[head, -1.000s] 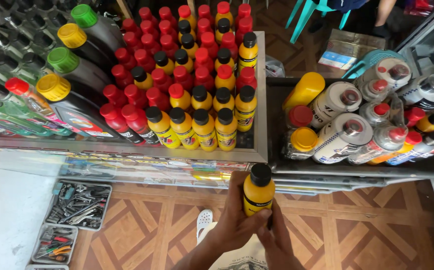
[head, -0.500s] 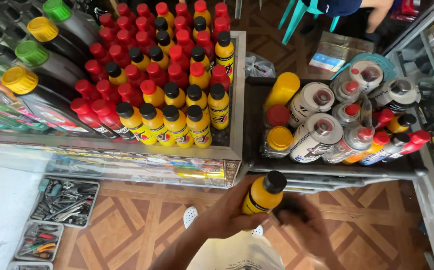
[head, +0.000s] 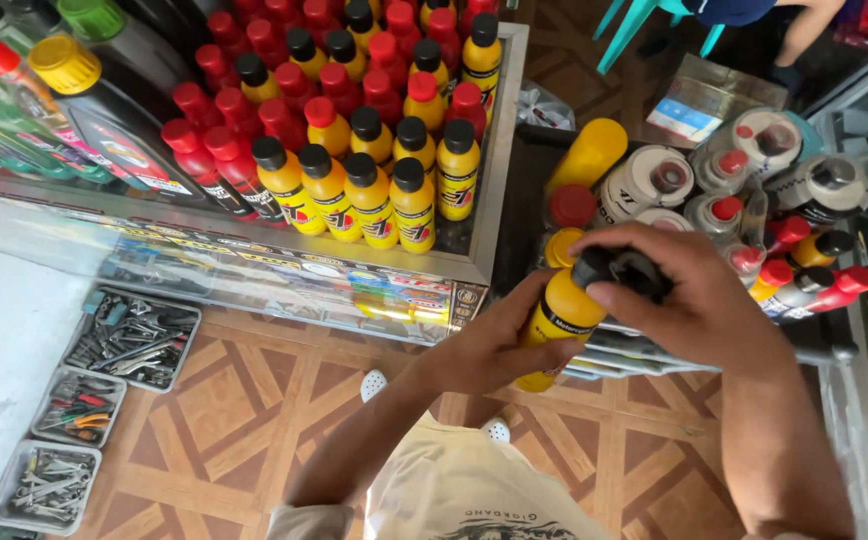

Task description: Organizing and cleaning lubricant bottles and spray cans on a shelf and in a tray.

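Observation:
A small yellow bottle (head: 560, 318) with a black cap is held up in front of me. My left hand (head: 494, 345) wraps around its body from the left. My right hand (head: 689, 295) comes from the right, and its fingers close over the black cap (head: 604, 268). Behind and to the left, a glass-topped counter (head: 484, 180) carries rows of like yellow bottles (head: 394, 195) with black caps and red bottles (head: 284, 110) with red caps.
Spray cans and capped bottles (head: 744, 190) fill a rack to the right. Larger dark oil bottles (head: 94, 110) with yellow and green caps stand at the far left. Trays of hand tools (head: 129, 335) lie on the patterned floor below. A person sits at the top right.
The bottle has come up and to the right. My right hand, which was low beside it, now covers the cap. The view has shifted left and down.

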